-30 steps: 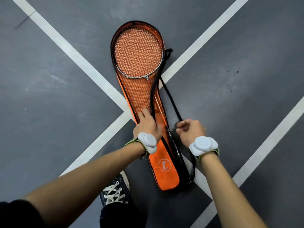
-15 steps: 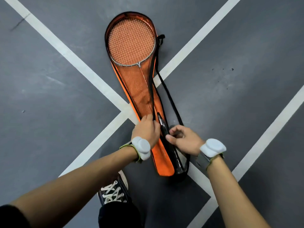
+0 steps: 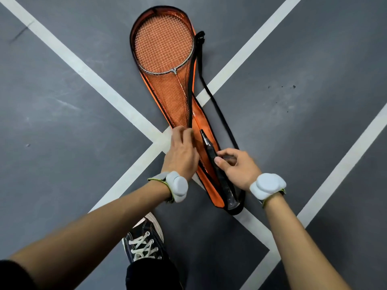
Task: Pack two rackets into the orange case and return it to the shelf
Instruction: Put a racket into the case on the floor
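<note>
The orange case lay open on the grey floor, across the point where white lines met. Inside it lay a racket, its strung head filling the rounded far end of the case and its thin shaft running back toward the person. A second stringbed seemed to lie under the first in the tapering part of the case, though I could not tell for sure. A black grip lay along the narrow near end of the case, its butt at the case's near tip.

The left hand pressed down on the case just left of the grip, fingers flat and close together at the zip edge. The right hand was just right of the grip, thumb tip touching it and fingers curled narrow at the case's right edge; whether they pinched anything could not be made out. Each wrist wore a white band: left, right.

A black strap ran from a buckle beside the case's head end down along the case's right side, lying loose on the floor. A dark sneaker stood on the floor nearer than the case, below the left wrist.

The case's long axis ran from far-left to near-right, head end pointing away from the person.
</note>
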`<state>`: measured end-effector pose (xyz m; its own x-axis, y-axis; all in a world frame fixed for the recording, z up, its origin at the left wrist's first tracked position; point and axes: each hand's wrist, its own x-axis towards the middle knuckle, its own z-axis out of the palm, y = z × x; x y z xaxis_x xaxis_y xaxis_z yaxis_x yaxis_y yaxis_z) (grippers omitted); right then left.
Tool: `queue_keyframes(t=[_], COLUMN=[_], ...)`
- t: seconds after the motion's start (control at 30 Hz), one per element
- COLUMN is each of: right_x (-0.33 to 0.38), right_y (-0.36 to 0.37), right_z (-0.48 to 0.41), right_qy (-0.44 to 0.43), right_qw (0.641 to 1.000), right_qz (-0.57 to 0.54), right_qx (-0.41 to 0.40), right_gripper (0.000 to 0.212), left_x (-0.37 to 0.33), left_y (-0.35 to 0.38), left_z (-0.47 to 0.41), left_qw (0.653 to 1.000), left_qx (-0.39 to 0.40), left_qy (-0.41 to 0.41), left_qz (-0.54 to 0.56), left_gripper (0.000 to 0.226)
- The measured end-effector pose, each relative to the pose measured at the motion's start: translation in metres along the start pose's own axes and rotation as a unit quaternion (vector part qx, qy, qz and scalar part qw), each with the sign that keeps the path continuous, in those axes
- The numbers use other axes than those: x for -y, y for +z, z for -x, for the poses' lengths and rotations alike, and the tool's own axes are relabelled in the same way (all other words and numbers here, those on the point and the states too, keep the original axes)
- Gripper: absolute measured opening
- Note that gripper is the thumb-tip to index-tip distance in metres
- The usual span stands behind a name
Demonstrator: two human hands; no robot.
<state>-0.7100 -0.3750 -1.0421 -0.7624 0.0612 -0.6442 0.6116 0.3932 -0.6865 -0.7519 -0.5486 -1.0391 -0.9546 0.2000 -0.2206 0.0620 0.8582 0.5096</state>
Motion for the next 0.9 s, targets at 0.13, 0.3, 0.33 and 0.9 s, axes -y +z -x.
queue_keyframes(t=[0.13, 0.3, 0.33, 0.9], right_x=[-0.004, -0.008, -0.009, -0.014], right_y=[0.002, -0.004, -0.004, -0.001], right_z=[-0.003, -0.005, -0.005, -0.003], right_qy=[-0.010, -0.009, -0.010, -0.029], right_qw=[0.999, 0.999, 0.998, 0.991], right_qz=[0.016, 0.037, 0.040, 0.065], right_qx=[-0.031, -0.039, -0.040, -0.117], right_gripper=[0.013, 0.021, 0.021, 0.041], left_x=[0.003, 0.001, -0.001, -0.004], left_y=[-0.003, -0.009, -0.011, -0.023], left_z=[0.004, 0.018, 0.020, 0.018], left_qw=[0.967, 0.939, 0.940, 0.940], left_qx=[0.120, 0.186, 0.178, 0.185], left_qy=[0.179, 0.242, 0.255, 0.283], left_qz=[-0.136, -0.157, -0.142, 0.039], left_gripper=[0.030, 0.035, 0.033, 0.016])
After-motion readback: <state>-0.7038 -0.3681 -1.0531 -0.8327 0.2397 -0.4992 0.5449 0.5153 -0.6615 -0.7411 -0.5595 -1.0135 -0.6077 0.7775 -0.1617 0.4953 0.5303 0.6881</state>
